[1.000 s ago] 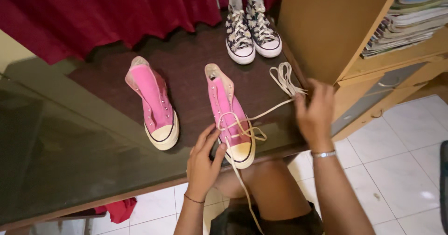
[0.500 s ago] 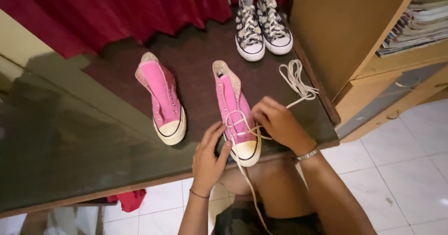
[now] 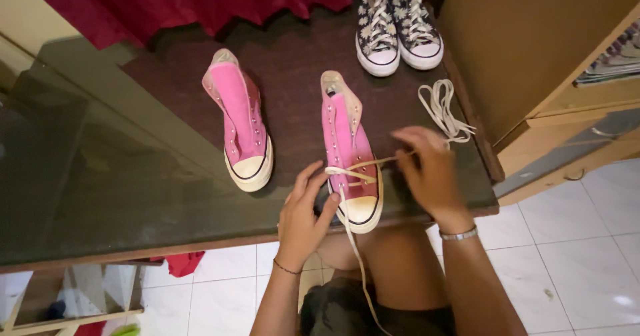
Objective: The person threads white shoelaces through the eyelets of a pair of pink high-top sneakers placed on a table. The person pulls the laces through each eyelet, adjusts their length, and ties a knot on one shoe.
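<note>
A pink high-top shoe [image 3: 347, 144] with a cream toe cap lies on the dark glass-topped table [image 3: 133, 196], toe toward me. My left hand [image 3: 303, 217] rests against its toe end on the left side, fingers spread on it. My right hand [image 3: 430, 171] pinches the cream shoelace [image 3: 373, 164] that runs through the lower eyelets and pulls it taut to the right. The lace's other end [image 3: 353, 243] hangs down over the table edge toward my lap. A second pink high-top shoe [image 3: 241, 128] lies unlaced to the left.
A loose cream lace [image 3: 443, 111] lies bunched by the table's right edge. A pair of dark flowered high-top shoes [image 3: 398, 24] stands at the back. Red curtain [image 3: 200, 3] behind, a wooden shelf unit [image 3: 553, 49] at right, white tiled floor [image 3: 573, 243] below.
My right hand went from the far right back to the shoe, then drew the lace taut to the right. The slack loops over the toe are gone. The left hand stayed put.
</note>
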